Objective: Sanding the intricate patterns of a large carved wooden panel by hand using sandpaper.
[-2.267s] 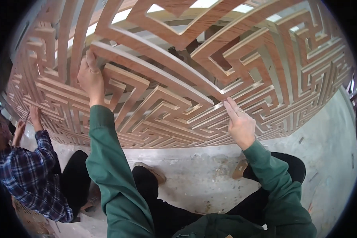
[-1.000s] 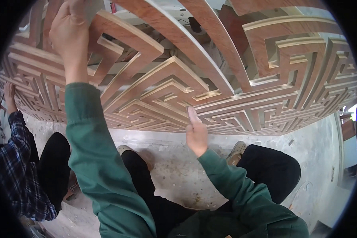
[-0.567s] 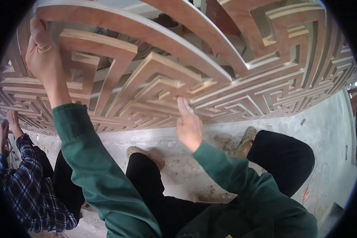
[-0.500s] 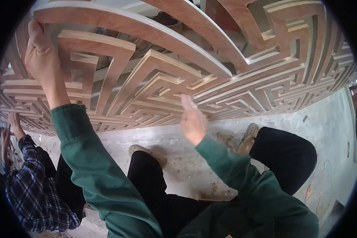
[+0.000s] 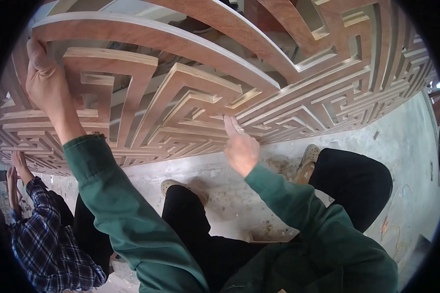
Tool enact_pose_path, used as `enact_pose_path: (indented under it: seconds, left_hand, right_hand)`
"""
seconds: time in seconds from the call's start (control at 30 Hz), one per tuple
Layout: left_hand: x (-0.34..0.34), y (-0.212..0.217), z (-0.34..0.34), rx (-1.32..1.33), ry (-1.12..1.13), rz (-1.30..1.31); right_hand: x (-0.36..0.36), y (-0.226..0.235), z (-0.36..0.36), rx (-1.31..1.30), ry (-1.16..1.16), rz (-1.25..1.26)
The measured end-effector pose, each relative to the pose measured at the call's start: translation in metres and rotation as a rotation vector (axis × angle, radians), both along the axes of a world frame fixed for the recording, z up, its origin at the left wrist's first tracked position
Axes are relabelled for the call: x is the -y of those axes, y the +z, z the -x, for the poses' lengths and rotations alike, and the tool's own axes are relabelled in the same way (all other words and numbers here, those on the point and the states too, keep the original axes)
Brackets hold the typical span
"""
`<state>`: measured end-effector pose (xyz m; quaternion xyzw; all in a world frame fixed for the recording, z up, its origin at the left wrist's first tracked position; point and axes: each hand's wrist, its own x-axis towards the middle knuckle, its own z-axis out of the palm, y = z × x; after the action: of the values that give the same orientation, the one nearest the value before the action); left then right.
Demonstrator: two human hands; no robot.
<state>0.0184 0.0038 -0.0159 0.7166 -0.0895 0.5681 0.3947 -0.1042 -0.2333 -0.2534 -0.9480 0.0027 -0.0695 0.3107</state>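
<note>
A large reddish-brown wooden lattice panel (image 5: 190, 84), cut in a maze-like pattern with pale edges, stands tilted across the upper part of the view. My left hand (image 5: 48, 83) is raised at its upper left, closed round one of its bars. Lower and nearer the middle, my right hand (image 5: 241, 146) reaches up to the panel's lower part. Its fingers are pressed together, their tips at a slot edge. Whatever they may hold is too small to make out.
At the far left, a person in a plaid shirt (image 5: 46, 229) has hands up at the same panel. Below it lies a stained pale concrete floor (image 5: 230, 205), with my shoes (image 5: 308, 163) on it. A thin cord (image 5: 401, 215) lies at the right.
The panel sits slightly lower and further left in view. My left hand keeps its hold. The right hand stays at about the same slot, slightly shifted, with its fingers less blurred.
</note>
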Motion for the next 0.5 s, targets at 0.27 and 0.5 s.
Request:
enact_pose_path:
  seconds: [0.27,0.5]
  left_hand:
    - [-0.008,-0.002,-0.005,-0.042,0.103,0.030]
    - [-0.023,-0.001,-0.001,0.020,0.007,0.103]
  right_hand:
    - [-0.012,0.016,-0.020,-0.025,0.022,0.003]
    - [-0.015,0.009,-0.020,0.026,0.043,0.030]
